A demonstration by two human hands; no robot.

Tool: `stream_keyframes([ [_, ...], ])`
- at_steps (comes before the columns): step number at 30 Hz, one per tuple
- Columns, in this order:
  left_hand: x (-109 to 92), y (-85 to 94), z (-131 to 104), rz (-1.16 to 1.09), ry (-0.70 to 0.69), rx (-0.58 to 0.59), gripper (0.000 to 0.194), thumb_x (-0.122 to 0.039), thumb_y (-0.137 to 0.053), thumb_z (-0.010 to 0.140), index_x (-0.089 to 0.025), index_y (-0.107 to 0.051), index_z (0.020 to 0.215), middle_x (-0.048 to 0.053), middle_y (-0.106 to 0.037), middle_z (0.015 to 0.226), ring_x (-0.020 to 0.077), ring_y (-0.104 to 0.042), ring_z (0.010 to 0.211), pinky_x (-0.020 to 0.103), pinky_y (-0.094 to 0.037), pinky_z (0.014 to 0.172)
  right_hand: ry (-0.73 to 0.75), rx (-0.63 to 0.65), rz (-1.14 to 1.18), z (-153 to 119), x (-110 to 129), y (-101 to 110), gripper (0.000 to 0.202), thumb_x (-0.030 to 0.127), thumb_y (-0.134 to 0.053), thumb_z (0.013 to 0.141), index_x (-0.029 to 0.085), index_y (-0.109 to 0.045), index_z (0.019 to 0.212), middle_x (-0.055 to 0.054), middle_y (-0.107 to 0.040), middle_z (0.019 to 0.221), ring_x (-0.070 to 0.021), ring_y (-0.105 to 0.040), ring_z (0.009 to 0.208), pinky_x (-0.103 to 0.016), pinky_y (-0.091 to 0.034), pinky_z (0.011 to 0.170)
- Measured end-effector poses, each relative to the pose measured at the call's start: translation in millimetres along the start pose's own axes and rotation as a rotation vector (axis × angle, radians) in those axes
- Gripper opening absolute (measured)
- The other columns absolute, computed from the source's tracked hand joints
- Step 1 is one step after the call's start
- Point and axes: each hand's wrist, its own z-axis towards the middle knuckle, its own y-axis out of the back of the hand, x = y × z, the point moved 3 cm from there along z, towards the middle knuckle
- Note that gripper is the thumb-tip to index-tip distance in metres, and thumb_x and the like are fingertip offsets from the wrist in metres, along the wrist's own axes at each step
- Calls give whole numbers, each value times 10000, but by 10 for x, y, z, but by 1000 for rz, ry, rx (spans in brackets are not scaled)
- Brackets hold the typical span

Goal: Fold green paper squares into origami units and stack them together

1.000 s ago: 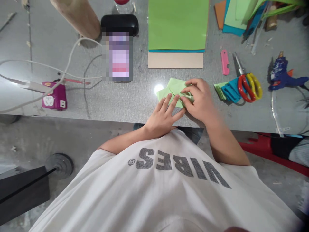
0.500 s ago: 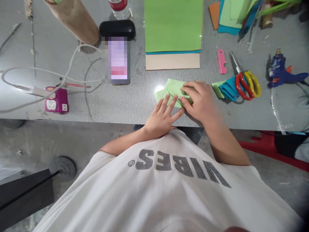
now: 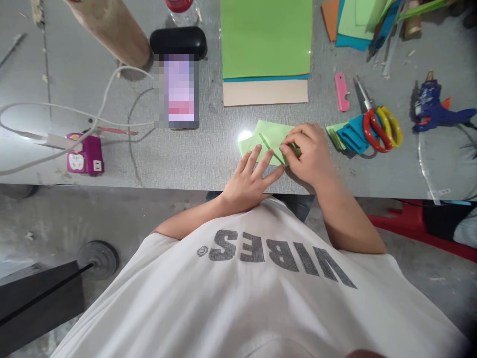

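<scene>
Light green folded paper lies on the grey table close to its front edge, with crease lines and an opened fold in its middle. My left hand rests with spread fingers on the paper's lower left part and holds it flat. At the right end of the paper, my right hand has thumb and index finger brought together on a flap. Its fingers cover the paper's right end. Just right of that hand are folded green and blue paper pieces, with red-and-yellow-handled scissors lying partly on them.
A stack of coloured sheets is behind the paper. A pink cutter and blue glue gun lie to the right. On the left are a phone, a black case, a purple plug adapter and white cable.
My right thumb and index finger have come closer together on the paper's flap, and the flap now sits differently. My left hand stays spread on the paper.
</scene>
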Motion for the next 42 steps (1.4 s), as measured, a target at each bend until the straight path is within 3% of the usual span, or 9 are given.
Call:
stream_keyframes([
  [4, -5, -3, -2, 3, 2, -3, 1026, -542, -996, 1043, -319, -509, 1919, 259, -508, 1974, 610, -399, 1906, 805, -436, 1505, -27, 28, -2, -6, -26, -22, 120, 354, -673, 1140, 306, -755, 1068, -112, -825, 1119, -412, -772, 1130, -687, -570, 1105],
  [10, 3, -9, -4, -19, 9, 2, 1023, -525, -978, 1051, -319, -490, 1927, 265, -494, 1982, 606, -374, 1919, 816, -418, 1510, -70, 40, 71, 19, -52, 3, 172, 497, -832, 1092, 327, -806, 1091, -65, -852, 969, -347, -780, 926, -644, -613, 1056],
  [16, -2, 9, 6, -5, -6, 1, 979, -515, -1001, 1037, -303, -550, 1880, 282, -543, 1933, 634, -405, 1895, 813, -450, 1486, -131, 3, 152, 18, -37, 52, 119, 401, -835, 1038, 317, -767, 989, -46, -829, 904, -315, -757, 863, -589, -663, 982],
  [21, -8, 7, 4, -1, -4, -14, 1017, -507, -1007, 1036, -319, -511, 1904, 273, -550, 1929, 632, -417, 1890, 811, -466, 1478, -100, -12, 179, 74, 32, 62, 128, 398, -786, 1045, 303, -812, 1127, -59, -865, 991, -313, -786, 876, -577, -662, 986],
  [25, -7, -3, 9, -7, -5, -11, 1028, -491, -1012, 1033, -316, -500, 1907, 281, -533, 1946, 632, -419, 1890, 819, -460, 1479, -116, 108, 136, 186, 72, 78, 185, 474, -876, 1034, 298, -825, 1063, -54, -836, 927, -304, -747, 842, -523, -617, 874],
  [30, -5, 4, 15, 19, -21, -18, 1056, -523, -1039, 1010, -292, -509, 1893, 290, -566, 1909, 646, -439, 1874, 800, -493, 1468, -136, 269, 104, 352, 87, 176, 216, 440, -878, 1050, 281, -792, 931, -40, -821, 858, -274, -718, 789, -463, -521, 765],
  [37, -3, 6, 14, 38, -46, -56, 987, -539, -1034, 1023, -252, -564, 1842, 305, -599, 1871, 652, -491, 1842, 779, -513, 1455, -259, 532, 76, 664, 122, 243, 266, 499, -921, 1018, 262, -826, 941, -44, -833, 869, -287, -773, 860, -447, -550, 819],
  [42, -1, 9, 14, 5, -35, -31, 1010, -515, -1039, 1016, -263, -554, 1865, 304, -581, 1896, 637, -461, 1867, 782, -490, 1466, -249, 563, 67, 773, 109, 216, 337, 560, -988, 966, 258, -847, 924, -46, -841, 875, -287, -783, 869, -437, -546, 817],
])
